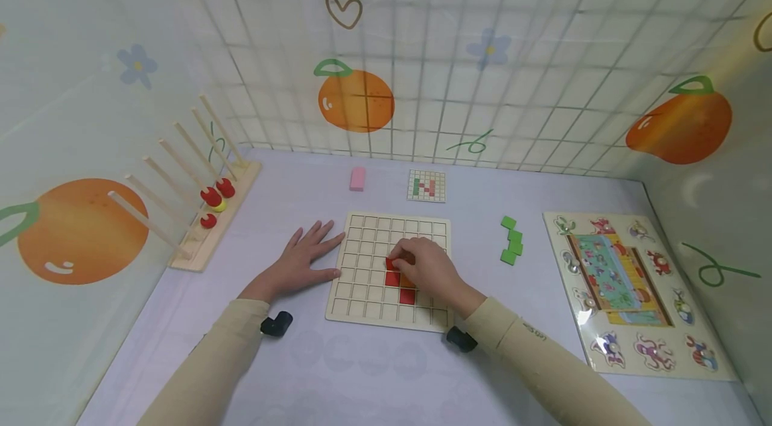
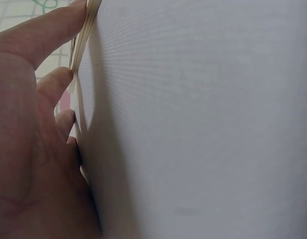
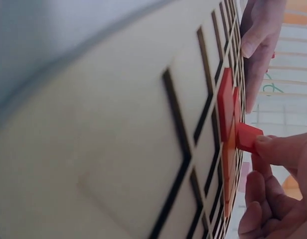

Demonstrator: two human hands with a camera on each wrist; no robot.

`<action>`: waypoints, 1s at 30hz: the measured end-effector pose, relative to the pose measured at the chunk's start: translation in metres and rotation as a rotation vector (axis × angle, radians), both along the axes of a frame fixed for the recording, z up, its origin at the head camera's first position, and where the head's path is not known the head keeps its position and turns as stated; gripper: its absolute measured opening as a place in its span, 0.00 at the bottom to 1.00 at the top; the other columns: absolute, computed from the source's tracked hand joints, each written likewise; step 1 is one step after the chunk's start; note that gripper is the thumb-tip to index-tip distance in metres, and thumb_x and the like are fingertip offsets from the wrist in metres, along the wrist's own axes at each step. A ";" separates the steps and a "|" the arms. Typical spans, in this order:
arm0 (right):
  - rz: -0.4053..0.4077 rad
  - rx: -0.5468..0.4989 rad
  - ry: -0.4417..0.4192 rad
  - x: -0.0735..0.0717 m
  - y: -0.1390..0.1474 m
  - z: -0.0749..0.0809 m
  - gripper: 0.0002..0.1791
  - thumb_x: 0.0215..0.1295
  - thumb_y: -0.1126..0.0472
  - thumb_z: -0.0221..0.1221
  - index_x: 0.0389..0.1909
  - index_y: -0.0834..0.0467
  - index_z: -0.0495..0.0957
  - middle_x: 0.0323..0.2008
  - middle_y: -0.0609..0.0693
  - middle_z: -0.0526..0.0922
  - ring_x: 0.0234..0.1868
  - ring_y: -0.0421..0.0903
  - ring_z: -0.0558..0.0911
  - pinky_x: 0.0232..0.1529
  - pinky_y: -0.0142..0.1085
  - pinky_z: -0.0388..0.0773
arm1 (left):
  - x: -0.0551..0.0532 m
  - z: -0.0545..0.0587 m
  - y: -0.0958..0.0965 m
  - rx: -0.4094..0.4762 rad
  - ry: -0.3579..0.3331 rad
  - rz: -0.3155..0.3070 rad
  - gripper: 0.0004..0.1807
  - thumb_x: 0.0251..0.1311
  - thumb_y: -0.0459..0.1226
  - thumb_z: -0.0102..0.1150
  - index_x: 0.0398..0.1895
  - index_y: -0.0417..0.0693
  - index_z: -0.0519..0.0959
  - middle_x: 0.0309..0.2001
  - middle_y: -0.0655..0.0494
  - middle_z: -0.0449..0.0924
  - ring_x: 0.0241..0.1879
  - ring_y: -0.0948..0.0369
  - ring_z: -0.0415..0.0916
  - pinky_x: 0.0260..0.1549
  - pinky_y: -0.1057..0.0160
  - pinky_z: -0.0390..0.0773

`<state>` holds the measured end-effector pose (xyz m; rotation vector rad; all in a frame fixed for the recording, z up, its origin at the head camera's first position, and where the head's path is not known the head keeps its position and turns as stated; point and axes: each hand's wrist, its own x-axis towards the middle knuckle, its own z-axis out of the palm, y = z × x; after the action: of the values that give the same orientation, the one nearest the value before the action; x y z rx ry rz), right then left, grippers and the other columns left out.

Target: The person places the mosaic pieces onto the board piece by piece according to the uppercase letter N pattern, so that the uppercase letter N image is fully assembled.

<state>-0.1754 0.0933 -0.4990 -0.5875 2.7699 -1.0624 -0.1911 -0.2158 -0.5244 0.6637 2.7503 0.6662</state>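
A square wooden grid board [image 1: 362, 287] lies on the table between both hands. Thumb and forefinger of my right hand [image 1: 433, 268] pinch a red square tile [image 3: 248, 138], tilted with its lower edge at the grid near the board's middle. Around it, red tiles [image 1: 407, 297] and an orange tile [image 1: 407, 282] sit in the squares, partly covered by the hand. My left hand [image 1: 297, 261] rests with fingers spread, its thumb and forefinger touching the board's left edge. In the left wrist view, fingertips meet the edge of the board [image 2: 84, 31].
Several green tiles [image 1: 512, 242] lie right of the board. Behind it are a small pattern card [image 1: 426, 185] and a pink block [image 1: 358, 179]. A wooden peg stand [image 1: 191, 257] with red and yellow pieces stands at left; a picture puzzle board [image 1: 624, 362] lies at far right.
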 end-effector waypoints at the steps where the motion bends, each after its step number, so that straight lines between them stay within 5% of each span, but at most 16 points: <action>1: -0.003 -0.009 -0.008 -0.001 0.000 0.000 0.05 0.67 0.62 0.67 0.38 0.47 0.86 0.37 0.37 0.85 0.39 0.39 0.77 0.45 0.36 0.78 | 0.000 0.000 0.000 0.002 -0.001 0.001 0.45 0.64 0.62 0.60 0.81 0.61 0.57 0.83 0.53 0.42 0.81 0.50 0.31 0.76 0.43 0.29; 13: -0.011 -0.059 -0.042 -0.005 -0.006 -0.001 0.06 0.69 0.60 0.65 0.39 0.45 0.87 0.36 0.35 0.84 0.37 0.40 0.77 0.42 0.35 0.78 | 0.000 0.000 0.000 0.005 0.001 0.001 0.45 0.64 0.62 0.60 0.81 0.61 0.58 0.83 0.54 0.42 0.81 0.50 0.32 0.76 0.43 0.29; 30: 0.017 0.017 0.006 -0.009 -0.023 -0.007 0.04 0.66 0.59 0.69 0.39 0.46 0.87 0.33 0.36 0.83 0.37 0.39 0.75 0.39 0.33 0.78 | 0.000 0.000 0.000 0.003 0.007 -0.004 0.45 0.65 0.62 0.59 0.81 0.61 0.58 0.83 0.53 0.43 0.81 0.50 0.32 0.76 0.42 0.29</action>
<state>-0.1839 0.0701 -0.5058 -0.6128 2.7713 -1.0339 -0.1909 -0.2157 -0.5243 0.6733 2.7539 0.6691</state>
